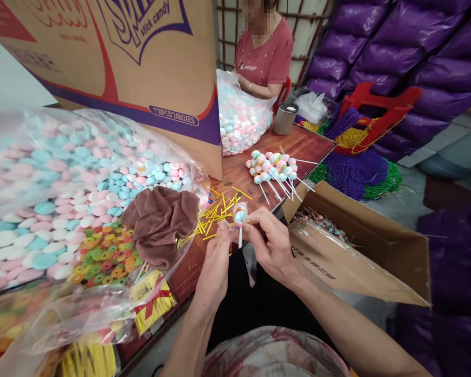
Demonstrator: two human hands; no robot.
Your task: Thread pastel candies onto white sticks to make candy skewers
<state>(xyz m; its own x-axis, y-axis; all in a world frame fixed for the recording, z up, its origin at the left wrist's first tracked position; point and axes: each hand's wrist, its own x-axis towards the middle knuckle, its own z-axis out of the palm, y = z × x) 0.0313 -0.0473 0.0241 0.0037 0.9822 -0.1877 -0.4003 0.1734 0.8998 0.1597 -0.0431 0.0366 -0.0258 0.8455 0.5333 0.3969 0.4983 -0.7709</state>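
In front of me a marshmallow stick [240,213] in a clear wrapper stands upright, its white stick pointing down. My left hand [219,251] pinches the base of the wrapper from the left. From the right, my right hand [270,238] is closed with its fingertips at the same neck of the wrapper; what lies exactly between them is too small to make out, perhaps a tie. Loose gold twist ties [220,209] are scattered on the table just behind my hands. A brown cloth [163,222] lies crumpled to their left.
Loose marshmallows [39,209] and gummy rings [105,254] cover the left. Threaded marshmallow sticks [272,167] are piled near the table's right edge. An open carton [384,251] stands below right; a tall carton [141,78] blocks the back. A person [265,57] sits across.
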